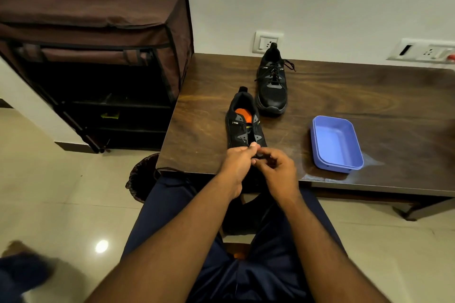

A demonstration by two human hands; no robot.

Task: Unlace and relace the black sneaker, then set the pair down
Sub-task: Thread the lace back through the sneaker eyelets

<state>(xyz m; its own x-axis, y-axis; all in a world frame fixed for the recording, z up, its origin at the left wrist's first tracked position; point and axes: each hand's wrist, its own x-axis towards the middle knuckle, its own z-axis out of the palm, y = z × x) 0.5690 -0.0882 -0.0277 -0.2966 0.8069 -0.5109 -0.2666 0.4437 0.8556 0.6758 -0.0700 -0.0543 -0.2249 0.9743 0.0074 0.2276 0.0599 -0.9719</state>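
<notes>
Your near sneaker (243,125) sits toe toward you at the table's (344,96) front edge, its upper eyelets bare and the orange insole showing. Your left hand (237,163) and right hand (275,167) both pinch at the toe-end lacing, though the lace itself is hidden by your fingers. A hard tug could drag the shoe off that edge into your lap. The laced sneaker (272,81) stands just beyond at 1 o'clock; the blue tray (317,145) lies at 3 o'clock. There is open tabletop at 9 o'clock.
</notes>
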